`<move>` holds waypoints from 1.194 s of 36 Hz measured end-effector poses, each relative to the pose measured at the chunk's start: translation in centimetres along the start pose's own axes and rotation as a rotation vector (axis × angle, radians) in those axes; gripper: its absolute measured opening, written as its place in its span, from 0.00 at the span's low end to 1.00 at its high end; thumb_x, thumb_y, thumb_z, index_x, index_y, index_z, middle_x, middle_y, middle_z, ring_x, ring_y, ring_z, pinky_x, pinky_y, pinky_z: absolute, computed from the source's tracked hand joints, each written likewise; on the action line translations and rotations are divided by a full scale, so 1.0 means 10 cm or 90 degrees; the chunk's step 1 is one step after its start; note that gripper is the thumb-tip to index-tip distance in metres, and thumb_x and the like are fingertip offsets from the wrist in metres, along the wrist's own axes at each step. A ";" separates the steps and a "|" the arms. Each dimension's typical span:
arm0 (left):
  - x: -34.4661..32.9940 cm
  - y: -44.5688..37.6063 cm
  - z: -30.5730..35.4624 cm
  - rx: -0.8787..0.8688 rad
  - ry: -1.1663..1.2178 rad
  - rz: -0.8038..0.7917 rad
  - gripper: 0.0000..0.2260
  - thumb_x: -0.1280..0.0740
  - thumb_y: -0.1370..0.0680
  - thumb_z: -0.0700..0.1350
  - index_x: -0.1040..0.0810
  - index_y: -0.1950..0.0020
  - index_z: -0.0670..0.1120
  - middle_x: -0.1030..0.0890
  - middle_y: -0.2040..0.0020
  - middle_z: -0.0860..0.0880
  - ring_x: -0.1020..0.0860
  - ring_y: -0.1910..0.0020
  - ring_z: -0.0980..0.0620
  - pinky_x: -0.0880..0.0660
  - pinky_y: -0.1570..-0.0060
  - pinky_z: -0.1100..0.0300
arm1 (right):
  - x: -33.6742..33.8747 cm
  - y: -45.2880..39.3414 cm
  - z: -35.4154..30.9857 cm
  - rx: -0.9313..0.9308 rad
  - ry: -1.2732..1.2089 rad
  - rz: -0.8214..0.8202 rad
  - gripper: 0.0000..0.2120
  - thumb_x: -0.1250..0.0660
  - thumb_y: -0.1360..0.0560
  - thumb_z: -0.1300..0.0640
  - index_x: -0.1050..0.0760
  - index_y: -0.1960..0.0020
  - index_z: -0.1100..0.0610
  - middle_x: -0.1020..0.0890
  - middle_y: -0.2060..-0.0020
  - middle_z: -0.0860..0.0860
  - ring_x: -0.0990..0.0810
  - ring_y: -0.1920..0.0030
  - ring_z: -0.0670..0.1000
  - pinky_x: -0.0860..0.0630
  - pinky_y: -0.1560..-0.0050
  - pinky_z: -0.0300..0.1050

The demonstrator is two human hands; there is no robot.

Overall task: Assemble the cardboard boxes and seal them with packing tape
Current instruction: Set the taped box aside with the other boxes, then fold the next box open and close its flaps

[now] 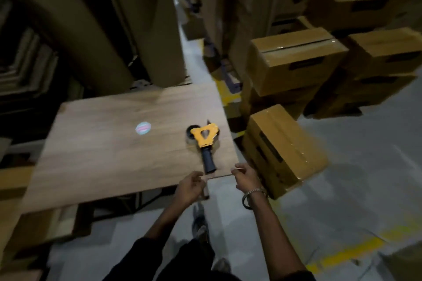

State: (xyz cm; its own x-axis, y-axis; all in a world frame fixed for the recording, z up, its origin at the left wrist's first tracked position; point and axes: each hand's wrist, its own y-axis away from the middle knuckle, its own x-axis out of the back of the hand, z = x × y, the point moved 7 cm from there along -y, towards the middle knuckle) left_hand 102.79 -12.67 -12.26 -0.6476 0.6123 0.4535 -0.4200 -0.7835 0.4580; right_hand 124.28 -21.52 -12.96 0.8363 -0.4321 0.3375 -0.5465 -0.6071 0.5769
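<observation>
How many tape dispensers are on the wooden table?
1: a yellow tape dispenser lies near the right edge of the wooden table, its black handle pointing toward the person's hands.

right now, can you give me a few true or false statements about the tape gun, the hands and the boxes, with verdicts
1. The tape gun lies on the wooden table. True.
2. The right hand holds the tape gun by its handle. False: neither hand touches it; the left hand and the right are at the table's near edge.
3. Cardboard boxes are stacked to the right of the table. True.
4. An open box sits on the table. False: only the tape gun and a round sticker are there.
</observation>
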 end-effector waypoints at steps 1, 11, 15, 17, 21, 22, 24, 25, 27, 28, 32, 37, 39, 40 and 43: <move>0.15 0.12 -0.17 0.018 0.014 0.024 0.11 0.30 0.18 0.43 0.20 0.35 0.43 0.17 0.54 0.50 0.18 0.55 0.51 0.28 0.61 0.69 | -0.18 0.04 -0.01 0.006 0.009 -0.020 0.09 0.28 0.22 0.51 0.20 0.43 0.48 0.17 0.47 0.52 0.19 0.49 0.54 0.18 0.43 0.63; 1.13 1.15 -1.57 0.152 0.105 0.143 0.11 0.29 0.17 0.47 0.19 0.35 0.47 0.17 0.46 0.48 0.19 0.44 0.48 0.25 0.46 0.58 | -2.00 0.69 -0.17 0.077 0.175 -0.163 0.03 0.30 0.22 0.58 0.22 0.53 0.51 0.17 0.57 0.54 0.18 0.53 0.59 0.20 0.52 0.52; 1.61 1.47 -2.13 0.181 0.154 0.201 0.10 0.27 0.20 0.50 0.18 0.40 0.50 0.18 0.51 0.49 0.18 0.48 0.49 0.27 0.52 0.62 | -2.85 1.04 -0.23 0.115 0.275 -0.229 0.07 0.31 0.21 0.57 0.24 0.57 0.49 0.23 0.64 0.47 0.22 0.60 0.52 0.24 0.54 0.49; 1.86 1.63 -2.41 0.195 0.187 0.217 0.08 0.28 0.18 0.45 0.20 0.40 0.47 0.19 0.52 0.48 0.20 0.55 0.55 0.27 0.57 0.69 | -3.30 1.19 -0.21 0.113 0.295 -0.267 0.01 0.31 0.20 0.56 0.22 0.49 0.50 0.20 0.59 0.47 0.19 0.54 0.54 0.20 0.51 0.51; 2.40 1.89 -3.06 0.237 0.226 0.255 0.07 0.28 0.18 0.44 0.21 0.40 0.46 0.19 0.48 0.46 0.20 0.51 0.52 0.28 0.51 0.62 | -4.18 1.53 -0.32 0.119 0.317 -0.314 0.03 0.32 0.19 0.57 0.22 0.45 0.53 0.19 0.52 0.52 0.19 0.50 0.57 0.19 0.45 0.56; 2.50 1.92 -3.14 0.241 0.232 0.266 0.08 0.28 0.18 0.43 0.20 0.40 0.45 0.19 0.47 0.45 0.20 0.47 0.49 0.28 0.49 0.61 | -4.31 1.58 -0.35 0.118 0.318 -0.319 0.04 0.32 0.19 0.57 0.22 0.45 0.54 0.19 0.52 0.54 0.20 0.51 0.57 0.20 0.46 0.55; 2.79 1.99 -3.45 0.252 0.246 0.282 0.10 0.29 0.17 0.43 0.19 0.38 0.42 0.18 0.45 0.45 0.21 0.43 0.47 0.27 0.45 0.58 | -4.70 1.74 -0.42 0.119 0.320 -0.319 0.05 0.32 0.19 0.59 0.22 0.43 0.57 0.19 0.52 0.55 0.22 0.54 0.55 0.22 0.49 0.51; 2.93 2.03 -3.60 0.258 0.238 0.285 0.11 0.29 0.17 0.44 0.18 0.37 0.42 0.18 0.43 0.45 0.21 0.41 0.47 0.26 0.42 0.56 | -4.90 1.83 -0.46 0.121 0.320 -0.320 0.06 0.32 0.19 0.59 0.22 0.43 0.58 0.20 0.53 0.54 0.22 0.54 0.55 0.23 0.49 0.50; 3.21 2.07 -3.92 0.264 0.226 0.285 0.10 0.29 0.17 0.46 0.17 0.37 0.45 0.17 0.40 0.45 0.20 0.38 0.46 0.25 0.37 0.52 | -5.29 1.99 -0.52 0.133 0.336 -0.327 0.04 0.31 0.19 0.58 0.21 0.45 0.56 0.19 0.55 0.53 0.21 0.54 0.54 0.23 0.48 0.49; 3.35 2.10 -4.05 0.266 0.227 0.287 0.07 0.29 0.17 0.46 0.18 0.40 0.47 0.17 0.41 0.44 0.20 0.39 0.45 0.24 0.36 0.50 | -5.48 2.06 -0.56 0.141 0.343 -0.331 0.03 0.31 0.20 0.57 0.21 0.47 0.54 0.19 0.56 0.52 0.21 0.55 0.54 0.23 0.49 0.49; 3.89 2.18 -4.42 0.275 0.227 0.290 0.05 0.31 0.16 0.48 0.23 0.49 0.49 0.22 0.50 0.46 0.22 0.47 0.46 0.25 0.36 0.46 | -6.18 2.18 -0.62 0.155 0.373 -0.347 0.04 0.28 0.21 0.56 0.22 0.52 0.49 0.17 0.57 0.52 0.21 0.57 0.54 0.25 0.53 0.46; 4.46 2.23 -4.82 0.323 0.280 0.321 0.09 0.31 0.16 0.48 0.18 0.37 0.48 0.17 0.39 0.45 0.21 0.36 0.43 0.26 0.38 0.53 | -6.91 2.34 -0.86 0.177 0.416 -0.387 0.02 0.28 0.21 0.52 0.21 0.50 0.48 0.15 0.51 0.51 0.16 0.50 0.55 0.20 0.48 0.51; 4.64 2.23 -4.95 0.335 0.304 0.333 0.09 0.31 0.16 0.48 0.19 0.37 0.49 0.17 0.39 0.45 0.21 0.37 0.44 0.27 0.41 0.56 | -7.17 2.43 -1.04 0.193 0.443 -0.403 0.07 0.30 0.20 0.53 0.19 0.42 0.52 0.15 0.47 0.52 0.17 0.47 0.55 0.24 0.49 0.45; 4.73 2.21 -5.04 0.340 0.310 0.333 0.11 0.31 0.16 0.48 0.19 0.35 0.47 0.18 0.37 0.44 0.21 0.35 0.44 0.28 0.40 0.56 | -7.32 2.45 -1.12 0.202 0.455 -0.411 0.09 0.30 0.19 0.53 0.19 0.40 0.54 0.15 0.46 0.53 0.18 0.47 0.54 0.26 0.50 0.43; 4.98 2.16 -5.28 0.358 0.314 0.319 0.13 0.32 0.16 0.48 0.19 0.32 0.45 0.19 0.34 0.45 0.22 0.33 0.44 0.27 0.37 0.54 | -7.77 2.44 -1.31 0.211 0.474 -0.432 0.10 0.32 0.20 0.53 0.19 0.40 0.54 0.15 0.46 0.53 0.20 0.49 0.55 0.25 0.48 0.44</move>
State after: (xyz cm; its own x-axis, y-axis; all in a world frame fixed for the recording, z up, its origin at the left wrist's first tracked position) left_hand 27.91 -4.71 -20.18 -0.9249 -0.0036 0.3802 0.2741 -0.6993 0.6602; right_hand 46.53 5.99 -15.36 0.7258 0.5155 0.4556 0.1545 -0.7674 0.6223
